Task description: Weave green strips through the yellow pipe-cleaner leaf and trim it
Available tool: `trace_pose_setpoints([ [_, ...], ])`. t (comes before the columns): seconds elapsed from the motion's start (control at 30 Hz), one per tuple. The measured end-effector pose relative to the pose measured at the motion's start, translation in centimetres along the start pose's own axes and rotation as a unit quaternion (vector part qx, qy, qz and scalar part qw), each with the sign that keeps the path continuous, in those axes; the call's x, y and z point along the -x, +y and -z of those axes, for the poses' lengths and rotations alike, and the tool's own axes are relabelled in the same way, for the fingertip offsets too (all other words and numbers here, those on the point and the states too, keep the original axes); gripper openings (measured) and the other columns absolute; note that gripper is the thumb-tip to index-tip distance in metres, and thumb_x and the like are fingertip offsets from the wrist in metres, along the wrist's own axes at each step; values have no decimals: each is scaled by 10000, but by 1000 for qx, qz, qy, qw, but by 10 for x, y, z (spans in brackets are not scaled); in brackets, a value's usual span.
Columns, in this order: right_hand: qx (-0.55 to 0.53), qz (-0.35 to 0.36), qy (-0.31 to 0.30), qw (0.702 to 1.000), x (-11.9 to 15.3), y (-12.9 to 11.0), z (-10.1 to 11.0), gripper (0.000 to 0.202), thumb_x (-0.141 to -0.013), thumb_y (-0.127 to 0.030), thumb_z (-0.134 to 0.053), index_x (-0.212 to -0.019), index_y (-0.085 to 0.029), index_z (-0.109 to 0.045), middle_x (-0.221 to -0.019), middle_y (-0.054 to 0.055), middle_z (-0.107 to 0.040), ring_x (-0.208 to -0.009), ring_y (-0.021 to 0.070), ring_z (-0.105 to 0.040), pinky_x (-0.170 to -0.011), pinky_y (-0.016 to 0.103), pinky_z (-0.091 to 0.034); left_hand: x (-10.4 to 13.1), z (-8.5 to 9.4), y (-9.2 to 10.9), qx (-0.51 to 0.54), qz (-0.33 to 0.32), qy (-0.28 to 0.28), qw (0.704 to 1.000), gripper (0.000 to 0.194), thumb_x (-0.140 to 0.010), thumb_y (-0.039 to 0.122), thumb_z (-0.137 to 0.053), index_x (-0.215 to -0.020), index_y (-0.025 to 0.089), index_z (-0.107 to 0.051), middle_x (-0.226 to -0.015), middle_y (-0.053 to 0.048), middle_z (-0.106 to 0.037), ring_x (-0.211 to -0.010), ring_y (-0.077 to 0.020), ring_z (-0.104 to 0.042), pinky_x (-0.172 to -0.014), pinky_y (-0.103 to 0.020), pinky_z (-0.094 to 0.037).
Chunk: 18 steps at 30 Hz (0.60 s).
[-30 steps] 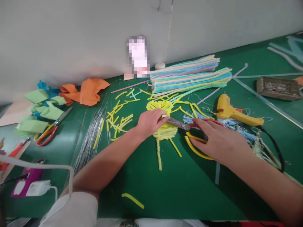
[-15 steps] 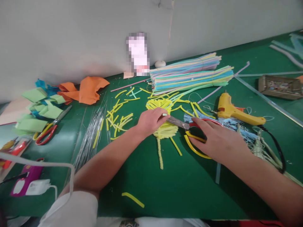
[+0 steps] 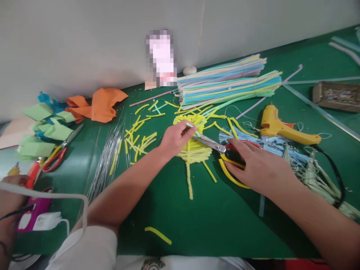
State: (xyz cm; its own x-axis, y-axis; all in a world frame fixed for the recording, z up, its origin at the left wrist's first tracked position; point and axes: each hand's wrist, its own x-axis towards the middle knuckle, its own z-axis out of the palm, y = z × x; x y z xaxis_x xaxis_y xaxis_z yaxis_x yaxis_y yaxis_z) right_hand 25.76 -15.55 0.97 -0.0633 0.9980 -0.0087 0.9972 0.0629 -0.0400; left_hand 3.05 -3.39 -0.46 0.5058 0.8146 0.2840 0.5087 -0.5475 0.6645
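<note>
My left hand (image 3: 176, 138) pinches a short pale green stem (image 3: 192, 128) above a bundle of yellow fuzzy stems (image 3: 197, 154) on the green table (image 3: 197, 225). In my right hand (image 3: 253, 163) are scissors (image 3: 219, 147) with red and yellow handles, their blades pointing left to the stem beside my left fingertips. Whether the blades touch the stem is too small to tell. One thick yellow stem (image 3: 189, 183) sticks out of the bundle toward me. Cut yellow pieces (image 3: 140, 138) lie scattered to its left.
Bundles of coloured stems (image 3: 230, 86) lie at the back. A yellow glue gun (image 3: 287, 129) and a small wooden tray (image 3: 316, 96) are on the right. Wires (image 3: 105, 161), folded paper (image 3: 105, 105) and other scissors (image 3: 66, 144) lie left. Another person's hand (image 3: 17, 185) is at the left edge.
Another person's hand has come in at the left edge, by the red tool. More of the pale green stem shows at my left fingertips. The view has shifted slightly.
</note>
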Motion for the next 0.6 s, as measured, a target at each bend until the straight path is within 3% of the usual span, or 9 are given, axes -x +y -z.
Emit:
trace_pose_setpoints([
  [0.6,26,4,-7,1000,-3,-5,-3,562,-899,-511,-439,-1382,-228,-485,-1122,112,-704,-775,287,-682,-506,329,-404,2,-1,3,-34,-101,43,993,318,-964,410,-469,-898,184,-682,-714,-3,-668,-612,-85,-573,-564,-198,-397],
])
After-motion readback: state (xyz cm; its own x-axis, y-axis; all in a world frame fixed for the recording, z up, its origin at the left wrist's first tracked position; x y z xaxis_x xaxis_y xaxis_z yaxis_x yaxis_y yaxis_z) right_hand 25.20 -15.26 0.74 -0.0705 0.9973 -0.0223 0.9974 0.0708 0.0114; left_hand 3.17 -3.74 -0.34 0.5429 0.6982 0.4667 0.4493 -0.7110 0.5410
